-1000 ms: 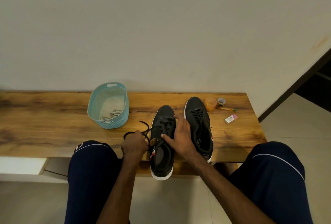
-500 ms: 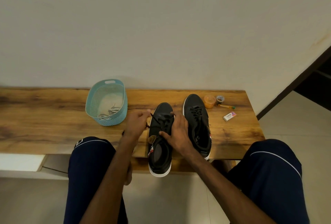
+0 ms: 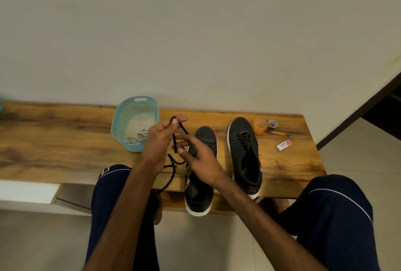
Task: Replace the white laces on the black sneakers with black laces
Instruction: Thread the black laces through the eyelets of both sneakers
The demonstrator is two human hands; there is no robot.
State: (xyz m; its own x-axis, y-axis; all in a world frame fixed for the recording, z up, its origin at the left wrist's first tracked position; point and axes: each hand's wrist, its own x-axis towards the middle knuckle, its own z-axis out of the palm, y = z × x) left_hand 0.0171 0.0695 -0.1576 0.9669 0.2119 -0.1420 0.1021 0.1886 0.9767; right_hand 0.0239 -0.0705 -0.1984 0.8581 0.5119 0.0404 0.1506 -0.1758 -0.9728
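**Black lace lifted over the sneaker in work: hazards at the threading stage**

The desk [image 3: 54, 140] carries everything. The sneaker in work [image 3: 206, 138] lies toe-away with its heel overhanging the near edge, and neither hand rests on it. A firm pull on the lace would probably drag or tip it toward the floor.

Just beside it, on the person's right, stands the laced sneaker [image 3: 244, 151], already crossed with black. Its heel also sits at the edge, so a nudge from the right forearm could shift it.

The basket [image 3: 121, 123] holds the white laces [image 3: 138, 134]. It sits close behind the left hand [image 3: 158, 145], where a wide draw of that arm might knock it.

The left hand pinches a bend of the black lace [image 3: 171, 175] between thumb and fingertip, raised above the desk. The right hand [image 3: 204, 162] appears to pinch the same lace lower down, its other fingers loosely extended.

The right hand hides the eyelets, so it cannot be told how far the lace is threaded.

The slack tail loops below the hands and runs off the desk edge behind the left forearm — a likely place for a snag, a twist or an accidental knot. Uneven ends are a further risk if one side is drawn too far.

The orange pot [image 3: 259, 126] and eraser [image 3: 283, 145] lie well apart from the work — little threat.
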